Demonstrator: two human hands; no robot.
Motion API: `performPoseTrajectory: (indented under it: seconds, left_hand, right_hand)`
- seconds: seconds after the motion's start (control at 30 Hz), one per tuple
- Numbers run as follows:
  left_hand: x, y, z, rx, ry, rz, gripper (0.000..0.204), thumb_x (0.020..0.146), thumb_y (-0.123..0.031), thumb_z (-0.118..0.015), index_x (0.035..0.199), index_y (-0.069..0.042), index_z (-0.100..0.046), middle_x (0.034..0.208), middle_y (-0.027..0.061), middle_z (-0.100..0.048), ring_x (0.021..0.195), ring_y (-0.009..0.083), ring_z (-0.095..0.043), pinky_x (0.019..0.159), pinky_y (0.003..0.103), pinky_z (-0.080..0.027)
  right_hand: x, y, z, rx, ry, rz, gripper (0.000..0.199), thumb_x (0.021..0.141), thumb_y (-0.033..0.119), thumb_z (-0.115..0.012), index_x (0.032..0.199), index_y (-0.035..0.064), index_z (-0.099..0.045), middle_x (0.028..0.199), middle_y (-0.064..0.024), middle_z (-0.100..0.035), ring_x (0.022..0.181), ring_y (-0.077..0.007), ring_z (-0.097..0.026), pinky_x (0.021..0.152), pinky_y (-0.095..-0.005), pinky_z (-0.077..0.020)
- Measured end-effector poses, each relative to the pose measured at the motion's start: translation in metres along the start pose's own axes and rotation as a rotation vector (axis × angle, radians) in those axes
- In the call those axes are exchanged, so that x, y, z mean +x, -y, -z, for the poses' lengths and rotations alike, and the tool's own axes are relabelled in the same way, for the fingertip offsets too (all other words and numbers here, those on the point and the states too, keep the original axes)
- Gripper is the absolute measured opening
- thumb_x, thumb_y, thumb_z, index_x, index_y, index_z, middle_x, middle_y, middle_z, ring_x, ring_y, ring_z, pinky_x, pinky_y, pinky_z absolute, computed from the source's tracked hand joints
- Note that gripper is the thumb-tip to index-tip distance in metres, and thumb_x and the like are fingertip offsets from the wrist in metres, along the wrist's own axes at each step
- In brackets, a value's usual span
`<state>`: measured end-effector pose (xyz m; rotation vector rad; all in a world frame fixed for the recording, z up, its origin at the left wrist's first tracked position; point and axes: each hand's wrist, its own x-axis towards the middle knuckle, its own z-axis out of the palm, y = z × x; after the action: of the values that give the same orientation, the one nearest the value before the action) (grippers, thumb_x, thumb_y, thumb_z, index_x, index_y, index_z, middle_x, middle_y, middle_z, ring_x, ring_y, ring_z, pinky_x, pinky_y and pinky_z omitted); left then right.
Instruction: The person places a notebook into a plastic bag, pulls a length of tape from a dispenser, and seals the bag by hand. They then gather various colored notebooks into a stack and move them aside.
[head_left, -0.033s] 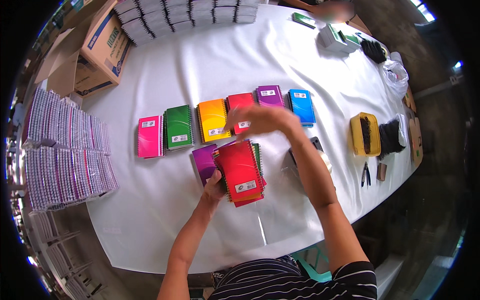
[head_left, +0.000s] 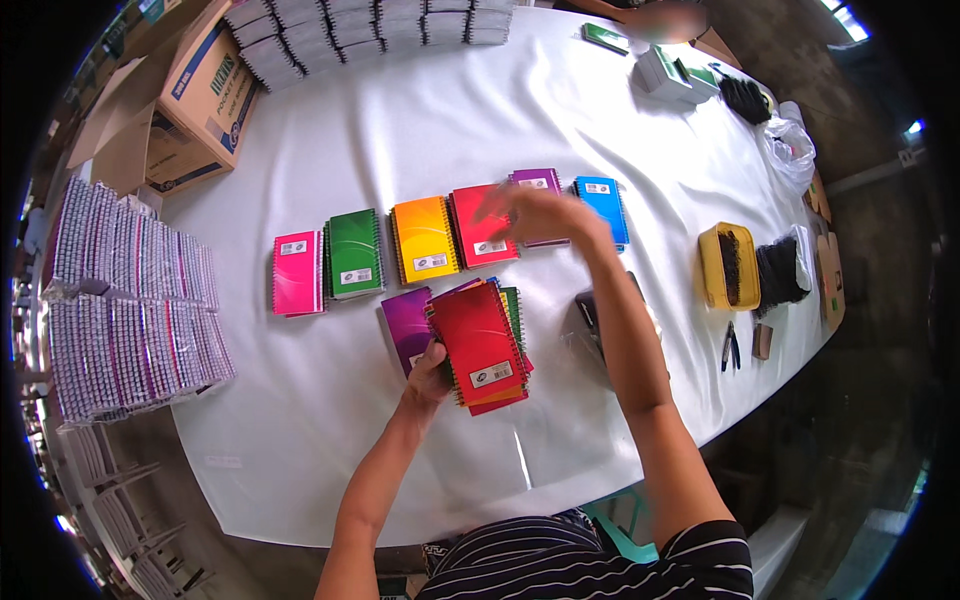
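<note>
On the white table [head_left: 420, 130] lies a row of spiral notebooks: pink [head_left: 296, 272], green [head_left: 353, 252], orange [head_left: 425, 238], red [head_left: 480, 228], purple [head_left: 536, 182] and blue [head_left: 603, 205]. My left hand [head_left: 430, 375] grips a fanned stack of notebooks [head_left: 482, 345] with a red one on top and a purple one [head_left: 403, 325] at its left, resting near the table's front. My right hand [head_left: 540, 215] hovers, blurred, over the red and purple notebooks of the row, fingers stretched out with nothing seen in them.
Wrapped notebook packs [head_left: 130, 300] are stacked at the left and more stacks [head_left: 370, 25] at the far edge. A cardboard box [head_left: 200, 95] stands at the back left. At the right are a yellow tray [head_left: 728, 265], black coils [head_left: 780, 270], pliers [head_left: 730, 345] and a plastic bag [head_left: 790, 150].
</note>
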<state>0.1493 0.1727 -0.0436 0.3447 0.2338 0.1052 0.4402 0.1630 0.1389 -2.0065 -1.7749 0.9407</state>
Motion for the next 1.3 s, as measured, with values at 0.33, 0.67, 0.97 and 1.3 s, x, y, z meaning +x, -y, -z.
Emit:
performPoseTrajectory:
  seconds: [0.33,0.67,0.97,1.3]
  left_hand:
    - [-0.028,0.004,-0.026,0.044,-0.161,-0.047,0.087,0.072,-0.044,-0.08,0.138,-0.006,-0.039,0.128,0.0086,-0.054,0.119,0.0247,-0.053,0.1,0.041,-0.044]
    - [-0.055,-0.009,-0.028,0.132,-0.179,-0.137,0.096,0.064,-0.043,-0.086,0.139,-0.006,-0.038,0.129,0.0083,-0.054,0.12,0.0243,-0.052,0.1,0.041,-0.044]
    - [-0.117,-0.014,-0.103,0.859,-0.089,-0.133,0.107,0.062,-0.015,-0.083,0.15,-0.007,-0.023,0.139,0.0121,-0.047,0.13,0.026,-0.044,0.111,0.038,-0.031]
    - [-0.124,0.087,-0.06,0.798,-0.094,-0.454,0.109,0.066,-0.003,-0.079,0.153,-0.008,-0.013,0.153,0.0103,-0.025,0.132,0.0164,-0.037,0.11,0.033,-0.029]
  right_hand:
    - [-0.067,-0.197,0.003,-0.188,-0.7,-1.174,0.058,0.064,0.035,-0.083,0.112,0.0065,-0.065,0.109,-0.0162,-0.068,0.104,-0.0321,-0.065,0.089,-0.0433,-0.0514]
    - [-0.135,0.086,-0.121,0.87,-0.612,-0.309,0.065,0.082,0.027,-0.075,0.127,-0.0069,-0.044,0.115,-0.0135,-0.056,0.106,-0.0237,-0.057,0.093,-0.0346,-0.0438]
    - [-0.174,0.099,-0.24,1.528,-0.416,-0.199,0.089,0.067,0.003,-0.08,0.142,0.0018,-0.033,0.135,-0.0108,-0.047,0.127,-0.0233,-0.044,0.11,-0.0388,-0.0327]
    - [-0.198,0.075,-0.308,0.793,-0.542,0.067,0.104,0.058,0.013,-0.088,0.142,0.0068,-0.027,0.133,-0.0134,-0.041,0.128,-0.0267,-0.04,0.108,-0.0371,-0.0324]
